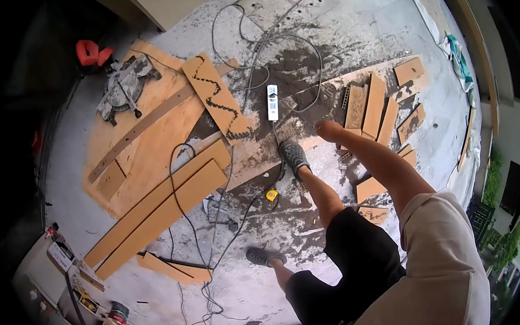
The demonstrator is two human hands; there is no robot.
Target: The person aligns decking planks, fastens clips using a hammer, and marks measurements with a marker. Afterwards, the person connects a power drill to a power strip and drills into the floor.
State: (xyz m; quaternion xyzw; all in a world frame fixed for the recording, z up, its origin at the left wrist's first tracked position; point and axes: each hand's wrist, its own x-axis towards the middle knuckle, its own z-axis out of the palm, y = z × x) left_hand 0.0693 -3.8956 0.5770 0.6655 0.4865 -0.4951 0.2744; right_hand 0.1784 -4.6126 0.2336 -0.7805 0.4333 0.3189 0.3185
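My right hand (329,130) is held out above the floor, beside several tan plank offcuts (372,105); its fingers are mostly hidden, so their grip is unclear. My left hand is out of view. Just left of the right hand, my grey clog (293,155) stands on the dusty floor by a white power strip (273,113), which has cables attached. A yellow tape measure (271,195) lies below that foot. A board with a dark zigzag line (202,76) lies farther left.
A mitre saw (126,90) sits on plywood (123,171) at upper left, near a red object (89,52). Long tan boards (174,221) lie at lower left. Looping cables cross the floor. Shelving with tools stands at the bottom left, greenery at the far right.
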